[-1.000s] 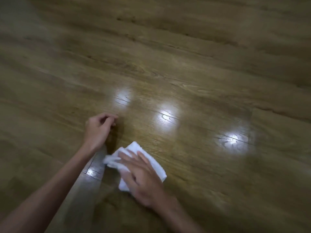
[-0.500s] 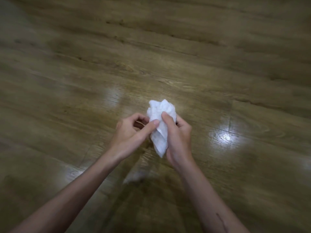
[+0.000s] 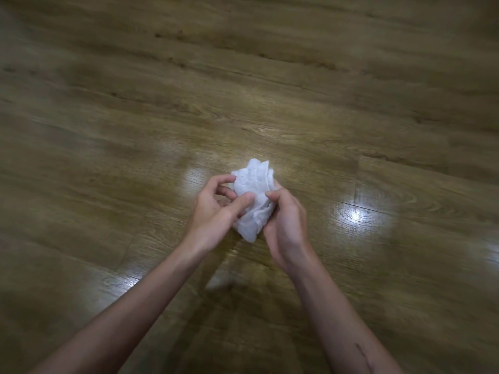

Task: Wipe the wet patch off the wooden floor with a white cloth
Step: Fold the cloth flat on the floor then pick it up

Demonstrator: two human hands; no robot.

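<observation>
The wooden floor (image 3: pixel 270 76) is filling the whole view, its planks running roughly left to right; bright glare patches are being reflected at left, right and near-left of the hands, and whether any of them is the wet patch cannot be told. The white cloth (image 3: pixel 252 201) is being held crumpled above the floor at centre, between both hands, clear of the boards. The left hand (image 3: pixel 216 211) is being pressed against the cloth's left side, thumb and curled fingers pinching it. The right hand (image 3: pixel 286 222) is being closed round the cloth's right edge, thumb on top. The hands are together, both clamped on the cloth.
</observation>
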